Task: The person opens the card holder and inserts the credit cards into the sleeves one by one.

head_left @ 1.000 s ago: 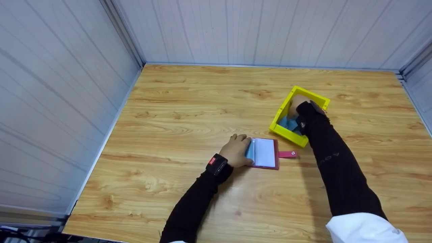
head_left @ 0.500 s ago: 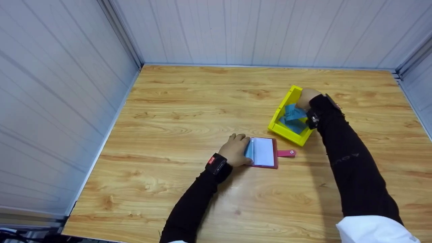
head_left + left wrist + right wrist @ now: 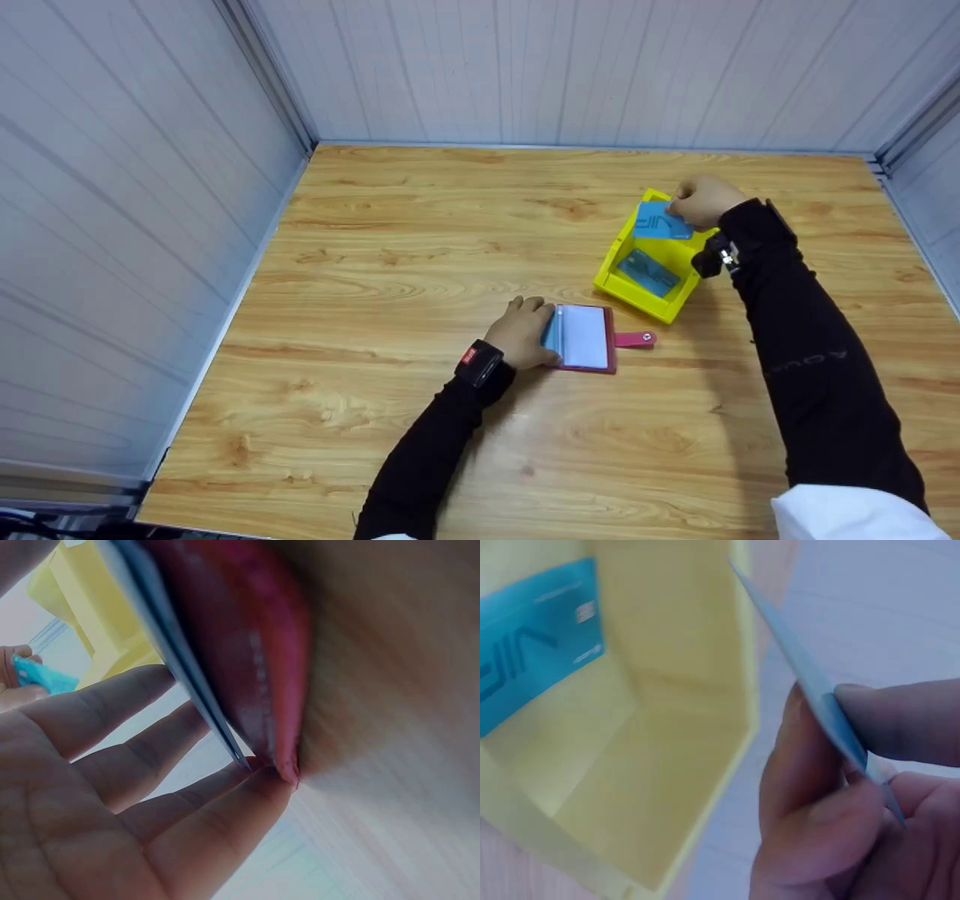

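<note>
In the head view, my left hand (image 3: 519, 334) spans the left side of an opened red card holder (image 3: 611, 341), thumb at the near edge and fingers at the far edge. The left wrist view shows my fingertips (image 3: 161, 675) against the raised clear leaves (image 3: 199, 690) and the red cover (image 3: 277, 675). My right hand (image 3: 703, 202) pinches a blue bank card (image 3: 652, 221) by one edge, above the yellow bin (image 3: 637, 298). Another blue card (image 3: 649, 272) lies inside that bin; its chip and lettering show in the right wrist view.
The holder's pink snap strap (image 3: 635, 340) points right, just short of the bin's near corner. Pale panel walls (image 3: 480, 75) border the wooden tabletop (image 3: 390, 247) at the back and sides. Dark cables (image 3: 45, 525) hang past the table at the lower left.
My right hand has risen out of the bin toward the back right, bringing up one blue card and uncovering the other. My left hand stays on the card holder.
</note>
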